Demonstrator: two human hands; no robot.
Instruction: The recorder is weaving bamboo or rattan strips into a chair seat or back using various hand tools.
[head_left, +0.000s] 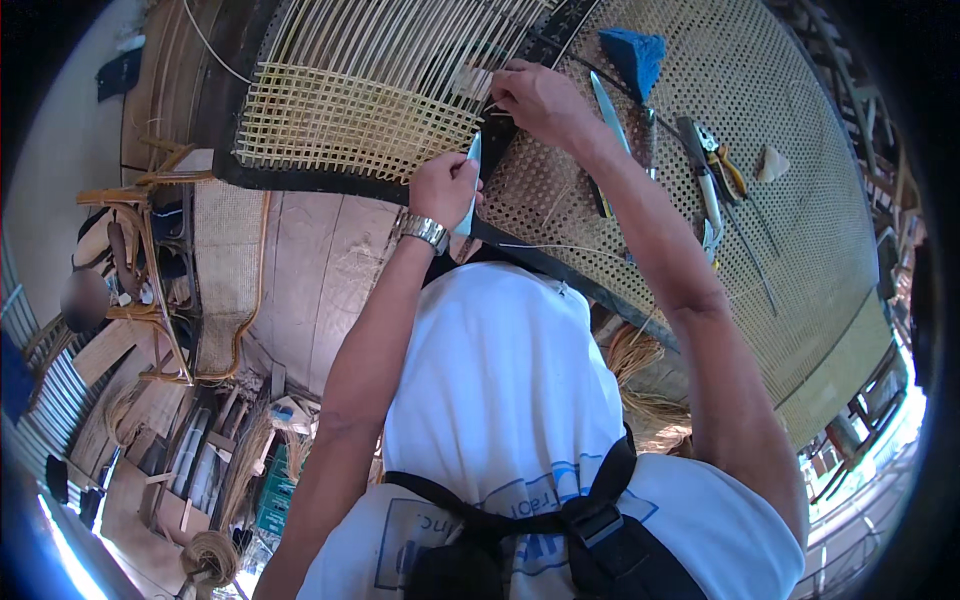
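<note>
A pointed, pale blade-like tool (471, 190) stands tip up in my left hand (438, 190), whose fingers are closed around it beside the frame's near corner. The woven cane panel (340, 120) is set in a dark frame; its near part is a tight lattice, while farther off only parallel strands run across. My right hand (540, 103) is pinched at the panel's right edge, by the dark frame bar. What its fingertips hold is too small to make out. A second pointed pale blade (608, 108) lies right of that hand, partly behind my right forearm.
On the cane-mesh surface (800, 270) to the right lie a blue foam-like block (634, 62), pliers with yellow-black handles (727, 165), a white-handled hand tool (708, 195) and a whitish scrap (772, 163). A cane chair (230, 260) and another person (100, 270) are at the left. Fibre bundles (640, 370) hang below.
</note>
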